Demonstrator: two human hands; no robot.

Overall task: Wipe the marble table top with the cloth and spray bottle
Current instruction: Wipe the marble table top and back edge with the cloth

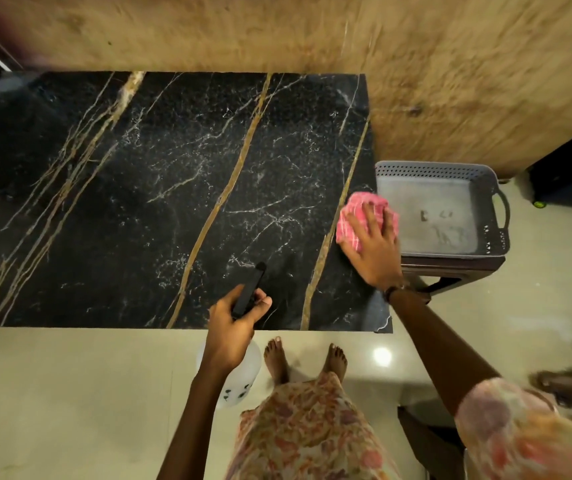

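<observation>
The black marble table top (160, 202) with gold and white veins fills the middle of the view. My left hand (234, 327) grips the spray bottle by its black trigger head (249, 289) at the near edge; its white body (243, 379) hangs below my wrist, over the floor. My right hand (373, 247) presses flat, fingers spread, on a bunched pink cloth (350, 216) at the table's right edge.
A grey perforated plastic basket (492, 209) with a handle sits on a stool just right of the table. A brown textured wall runs behind. My bare feet (307, 358) stand on the pale tiled floor by the near edge. Dark furniture stands at far right.
</observation>
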